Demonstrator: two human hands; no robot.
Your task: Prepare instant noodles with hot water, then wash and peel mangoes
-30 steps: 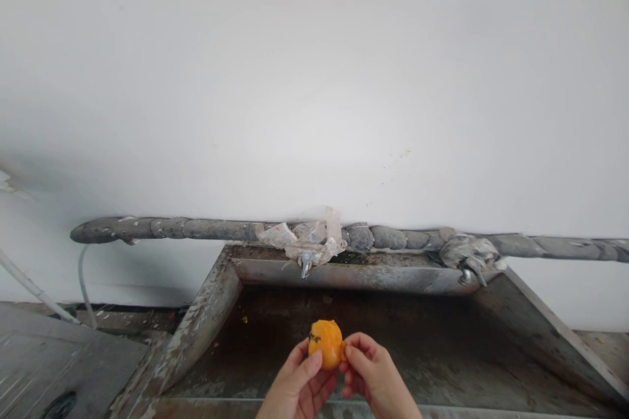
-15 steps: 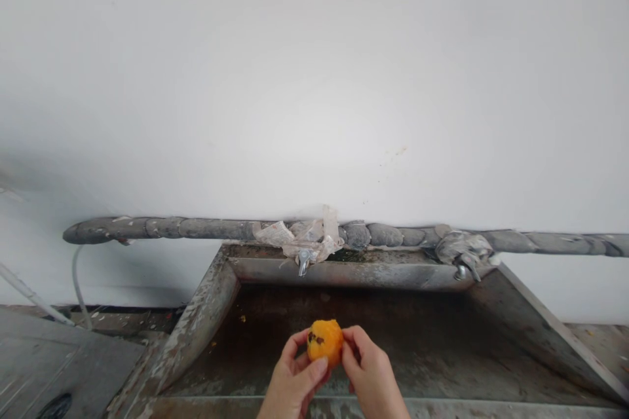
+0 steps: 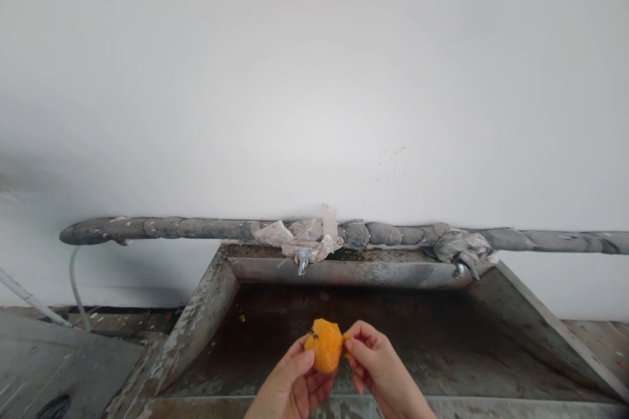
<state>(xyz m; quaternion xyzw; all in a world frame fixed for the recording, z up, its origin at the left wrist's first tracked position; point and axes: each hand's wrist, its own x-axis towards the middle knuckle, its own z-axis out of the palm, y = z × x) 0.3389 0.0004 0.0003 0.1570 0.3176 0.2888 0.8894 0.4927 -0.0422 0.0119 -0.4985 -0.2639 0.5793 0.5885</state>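
Observation:
My left hand (image 3: 296, 376) holds a small orange-yellow fruit (image 3: 327, 346) from the left and below, with the thumb against its near side. The fruit's surface is uneven, with dark spots on its upper left; its exact kind I cannot tell. At its right side, my right hand (image 3: 376, 360) pinches a little orange strip of peel (image 3: 346, 340) between thumb and forefinger. Whether the strip is still joined to the fruit is hard to see. Both hands are over the near edge of a stained metal sink (image 3: 206, 324).
Along the white wall (image 3: 314, 78) runs a grey wrapped pipe (image 3: 211, 229) behind the sink. Two taps, one at the middle (image 3: 303, 262) and one at the right (image 3: 464, 266), come from plastic-wrapped joints. A grey panel (image 3: 63, 360) and a thin hose (image 3: 76, 288) are at left.
My right hand has moved slightly right, and an orange strip now shows in its pinch. My left hand has turned the fruit, so its dark spots face more to the left.

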